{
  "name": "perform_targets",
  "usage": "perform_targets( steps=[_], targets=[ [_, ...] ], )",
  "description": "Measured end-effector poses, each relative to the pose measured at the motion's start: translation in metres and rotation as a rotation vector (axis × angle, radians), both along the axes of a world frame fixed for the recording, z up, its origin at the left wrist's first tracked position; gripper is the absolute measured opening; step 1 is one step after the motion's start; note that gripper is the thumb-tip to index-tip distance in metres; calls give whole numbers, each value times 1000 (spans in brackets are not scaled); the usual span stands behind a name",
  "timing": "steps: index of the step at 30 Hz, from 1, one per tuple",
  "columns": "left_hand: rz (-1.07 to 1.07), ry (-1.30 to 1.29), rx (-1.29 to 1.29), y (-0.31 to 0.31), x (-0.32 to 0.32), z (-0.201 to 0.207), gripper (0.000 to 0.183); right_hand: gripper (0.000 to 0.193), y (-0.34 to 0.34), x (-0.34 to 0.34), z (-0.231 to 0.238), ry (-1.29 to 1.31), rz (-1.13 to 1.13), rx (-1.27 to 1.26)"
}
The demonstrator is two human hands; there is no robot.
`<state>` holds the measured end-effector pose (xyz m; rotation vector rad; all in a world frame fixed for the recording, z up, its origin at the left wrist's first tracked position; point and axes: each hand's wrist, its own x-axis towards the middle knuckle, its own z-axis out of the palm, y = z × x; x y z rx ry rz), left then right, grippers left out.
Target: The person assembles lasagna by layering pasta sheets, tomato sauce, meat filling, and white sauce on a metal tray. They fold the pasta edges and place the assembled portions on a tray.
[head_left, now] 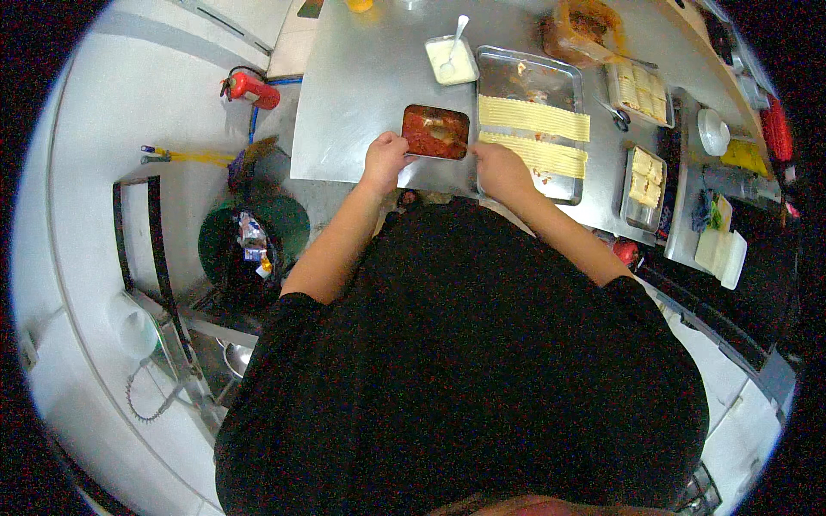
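Left hand (387,162) grips left edge of rectangular pan (437,157) of red sauce (423,131), at near edge of steel desk (361,86). Right hand (503,175) at pan's right edge, fingers mostly hidden. Just right: metal tray (564,84), two bands of ruffled pasta sheets (533,119) lying across it. Beyond pan: square tub of white cream (440,62), spoon (462,27) leaning in it.

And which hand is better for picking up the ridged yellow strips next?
Probably the right hand: it's beside the yellow strips, while the left hand is farther off, across the red sauce.
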<state>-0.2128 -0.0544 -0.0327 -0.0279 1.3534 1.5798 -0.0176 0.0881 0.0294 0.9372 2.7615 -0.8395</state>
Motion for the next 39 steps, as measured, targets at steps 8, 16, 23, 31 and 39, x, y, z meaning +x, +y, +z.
perform_targets(
  steps=[8,16,23,31,39],
  targets=[
    [-73,5,5,44,25,19,4,29,50,19,-6,45,-205,-446],
    [-35,-2,46,78,45,23,10,27,96,53,9,208,-238,-349],
    [-32,63,-66,92,52,35,12,28,131,59,21,180,-167,-360],
    [49,338,-98,76,52,11,8,28,165,87,5,251,-226,-272],
    [203,98,-150,35,50,6,8,34,166,97,-54,-62,-86,84]
  ],
)
